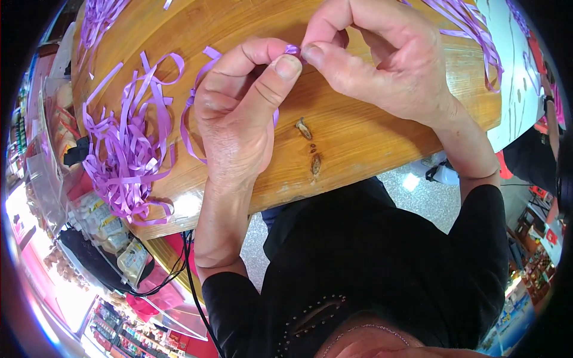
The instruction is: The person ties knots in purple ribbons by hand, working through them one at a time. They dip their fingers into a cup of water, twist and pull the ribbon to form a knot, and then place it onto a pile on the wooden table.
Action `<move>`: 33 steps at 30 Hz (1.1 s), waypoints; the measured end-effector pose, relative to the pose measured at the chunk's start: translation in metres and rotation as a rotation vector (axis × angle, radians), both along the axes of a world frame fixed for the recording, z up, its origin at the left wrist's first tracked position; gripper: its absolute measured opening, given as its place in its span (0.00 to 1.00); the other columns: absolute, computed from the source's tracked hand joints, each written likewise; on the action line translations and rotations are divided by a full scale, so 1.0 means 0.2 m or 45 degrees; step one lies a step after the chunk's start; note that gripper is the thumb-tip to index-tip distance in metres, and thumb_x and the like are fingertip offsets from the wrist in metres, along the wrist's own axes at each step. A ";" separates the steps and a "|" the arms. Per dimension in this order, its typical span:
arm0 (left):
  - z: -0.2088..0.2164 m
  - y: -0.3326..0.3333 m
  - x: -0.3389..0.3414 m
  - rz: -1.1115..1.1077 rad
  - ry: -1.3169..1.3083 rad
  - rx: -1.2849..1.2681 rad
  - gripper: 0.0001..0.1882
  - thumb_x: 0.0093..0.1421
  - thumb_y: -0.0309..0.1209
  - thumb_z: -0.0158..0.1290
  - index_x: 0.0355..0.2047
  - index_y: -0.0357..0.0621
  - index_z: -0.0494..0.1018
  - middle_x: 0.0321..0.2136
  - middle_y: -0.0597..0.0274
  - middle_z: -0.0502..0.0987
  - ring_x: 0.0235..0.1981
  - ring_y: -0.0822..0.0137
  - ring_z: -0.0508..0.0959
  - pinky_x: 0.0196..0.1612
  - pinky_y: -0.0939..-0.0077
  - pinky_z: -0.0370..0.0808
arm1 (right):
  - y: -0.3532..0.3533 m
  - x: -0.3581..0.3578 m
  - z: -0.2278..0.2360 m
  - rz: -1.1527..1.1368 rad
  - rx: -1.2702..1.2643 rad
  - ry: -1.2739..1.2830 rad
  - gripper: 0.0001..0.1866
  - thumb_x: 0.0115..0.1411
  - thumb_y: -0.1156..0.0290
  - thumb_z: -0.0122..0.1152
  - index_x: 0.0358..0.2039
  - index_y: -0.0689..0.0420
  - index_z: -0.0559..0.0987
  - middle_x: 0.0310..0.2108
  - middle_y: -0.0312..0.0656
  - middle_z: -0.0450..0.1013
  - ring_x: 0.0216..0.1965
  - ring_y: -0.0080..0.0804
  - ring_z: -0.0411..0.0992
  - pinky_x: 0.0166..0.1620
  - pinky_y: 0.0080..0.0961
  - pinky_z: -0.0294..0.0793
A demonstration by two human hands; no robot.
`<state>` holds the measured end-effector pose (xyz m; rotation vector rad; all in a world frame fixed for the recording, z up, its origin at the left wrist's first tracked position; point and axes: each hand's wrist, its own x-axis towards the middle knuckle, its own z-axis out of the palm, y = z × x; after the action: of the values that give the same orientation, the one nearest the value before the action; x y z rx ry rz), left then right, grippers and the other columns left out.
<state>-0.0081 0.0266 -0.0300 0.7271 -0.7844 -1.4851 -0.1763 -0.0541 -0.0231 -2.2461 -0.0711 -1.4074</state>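
Head view, looking down over a varnished wooden table (pixel 352 143).

Left hand (pixel 239 119): thumb and forefinger curled in, pinching a small fold of purple ribbon (pixel 292 50) at the fingertips. The other fingers are tucked under the palm; their state cannot be told.

Right hand (pixel 382 59): comes in from about 3 o'clock, thumb and forefinger pressed onto the same fold, meeting the left fingertips at roughly 12 o'clock of the frame. The remaining fingers arch loosely above it.

Ribbon in hand: one thin lilac strip. Its free length loops down behind the left hand and curls onto the table at about 9 o'clock of that hand, reading as a hanging tail (pixel 190 128).

Stock: a loose heap of cut ribbon strips (pixel 125 155) lies at 9 o'clock, near the table edge. More strands (pixel 471 30) trail off at 1 o'clock, and another bunch (pixel 98 18) sits at 11 o'clock.

Progress, as judged: the work is a fine fold or knot at the ribbon's end, mid-way through on this one strip. No finished pieces can be made out anywhere on the table. The heap at 9 o'clock looks untouched, so most of the strips seem to be left.

Elsewhere: knots in the wood grain (pixel 310 146) just below the hands; black cable (pixel 191 268) hanging off the near table edge at 7 o'clock.
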 end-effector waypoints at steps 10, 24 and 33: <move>-0.02 -0.01 0.02 -0.020 0.075 -0.034 0.09 0.54 0.16 0.54 0.38 0.33 0.73 0.33 0.62 0.76 0.35 0.75 0.75 0.41 0.86 0.71 | 0.15 -0.05 0.21 -0.332 1.110 0.445 0.06 0.54 0.77 0.60 0.32 0.61 0.74 0.28 0.35 0.72 0.30 0.17 0.69 0.33 0.13 0.67; -0.02 -0.01 0.01 0.015 -0.032 -0.097 0.08 0.55 0.17 0.54 0.36 0.35 0.73 0.33 0.65 0.75 0.35 0.77 0.73 0.42 0.85 0.69 | 0.14 -0.05 0.22 -0.483 0.273 0.490 0.09 0.47 0.81 0.65 0.30 0.62 0.78 0.27 0.43 0.71 0.27 0.31 0.70 0.27 0.20 0.67; 0.01 0.01 -0.02 0.007 -0.139 -0.021 0.08 0.54 0.17 0.55 0.35 0.36 0.74 0.30 0.69 0.74 0.32 0.79 0.72 0.38 0.87 0.68 | 0.07 -0.07 0.13 -0.212 0.380 0.337 0.06 0.48 0.83 0.62 0.29 0.63 0.77 0.27 0.42 0.71 0.29 0.30 0.71 0.30 0.19 0.67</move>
<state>-0.0115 0.0276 -0.0283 0.8031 -0.8756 -1.4415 -0.1894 -0.0395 0.0033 -2.1995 0.3955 -1.1010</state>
